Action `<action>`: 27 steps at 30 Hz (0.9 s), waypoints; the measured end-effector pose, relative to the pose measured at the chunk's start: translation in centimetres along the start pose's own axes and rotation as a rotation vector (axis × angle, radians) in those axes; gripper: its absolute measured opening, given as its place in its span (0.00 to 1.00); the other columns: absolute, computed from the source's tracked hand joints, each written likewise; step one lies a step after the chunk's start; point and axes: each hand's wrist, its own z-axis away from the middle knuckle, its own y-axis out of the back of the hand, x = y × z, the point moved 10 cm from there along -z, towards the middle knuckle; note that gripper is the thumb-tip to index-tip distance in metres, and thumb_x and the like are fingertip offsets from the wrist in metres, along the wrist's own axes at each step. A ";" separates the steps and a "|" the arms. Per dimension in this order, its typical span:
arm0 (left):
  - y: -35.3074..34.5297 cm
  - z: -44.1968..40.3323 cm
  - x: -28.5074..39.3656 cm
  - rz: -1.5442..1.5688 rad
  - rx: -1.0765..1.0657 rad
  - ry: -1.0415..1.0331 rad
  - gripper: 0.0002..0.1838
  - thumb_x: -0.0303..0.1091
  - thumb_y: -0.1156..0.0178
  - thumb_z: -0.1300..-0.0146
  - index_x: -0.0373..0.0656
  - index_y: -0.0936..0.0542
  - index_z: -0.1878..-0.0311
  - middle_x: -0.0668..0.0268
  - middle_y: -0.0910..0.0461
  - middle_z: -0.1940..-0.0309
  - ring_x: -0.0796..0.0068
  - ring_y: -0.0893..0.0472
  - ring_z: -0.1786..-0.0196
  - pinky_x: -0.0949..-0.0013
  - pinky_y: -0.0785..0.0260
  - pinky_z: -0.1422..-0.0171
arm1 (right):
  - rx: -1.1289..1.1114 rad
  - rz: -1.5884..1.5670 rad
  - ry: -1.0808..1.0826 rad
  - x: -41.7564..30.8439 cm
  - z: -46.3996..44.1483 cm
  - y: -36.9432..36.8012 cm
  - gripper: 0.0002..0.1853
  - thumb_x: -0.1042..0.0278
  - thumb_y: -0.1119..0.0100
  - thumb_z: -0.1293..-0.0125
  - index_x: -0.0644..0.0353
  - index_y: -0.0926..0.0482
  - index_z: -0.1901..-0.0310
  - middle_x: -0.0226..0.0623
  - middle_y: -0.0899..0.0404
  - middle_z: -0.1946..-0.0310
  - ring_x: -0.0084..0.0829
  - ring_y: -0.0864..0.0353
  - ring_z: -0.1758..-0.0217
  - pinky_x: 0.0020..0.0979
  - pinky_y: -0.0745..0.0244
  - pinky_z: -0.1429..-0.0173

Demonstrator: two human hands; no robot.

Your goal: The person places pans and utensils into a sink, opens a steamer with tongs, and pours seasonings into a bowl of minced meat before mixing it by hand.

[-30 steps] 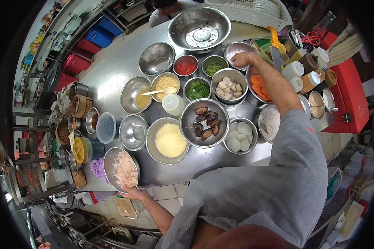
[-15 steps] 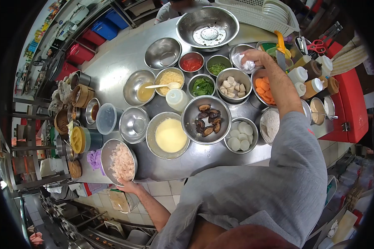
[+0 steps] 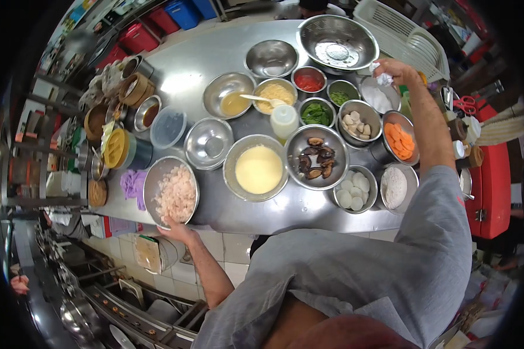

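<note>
My left hand (image 3: pixel 177 230) grips the near rim of a steel bowl (image 3: pixel 147 195) filled with pale pink chopped meat (image 3: pixel 176 195). On the far right side, my right hand (image 3: pixel 395 71) is closed on a white crumpled clump (image 3: pixel 382 74), held above a steel bowl with white contents (image 3: pixel 376 100). Just nearer to me than that bowl are orange slices (image 3: pixel 399 141) in a steel container. Cream-coloured chunks (image 3: pixel 356 125) fill the bowl to their left. What the white clump is made of cannot be made out.
Dark mushrooms (image 3: pixel 316 158), yellow liquid (image 3: pixel 258 168), white rounds (image 3: pixel 352 190) and a squeeze bottle (image 3: pixel 284 121) stand mid-table. A large colander (image 3: pixel 337 42) and white basket (image 3: pixel 402 35) sit at the back. Purple cloth (image 3: pixel 134 187) lies left. Part of another person shows beyond the table.
My right hand has lifted from the bowl of white contents with the white clump. The view has turned, shifting the tabletop rightward. My left hand still holds the meat bowl.
</note>
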 end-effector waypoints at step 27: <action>1.0 -2.7 0.1 -0.019 -0.587 0.234 0.29 0.27 0.41 0.48 0.35 0.42 0.44 0.65 0.28 0.77 0.75 0.26 0.77 0.72 0.33 0.73 | -0.456 1.412 0.751 -6.2 7.8 -71.6 0.50 0.52 0.30 0.61 0.48 0.45 0.34 0.54 0.51 0.34 0.53 0.52 0.31 0.45 0.48 0.32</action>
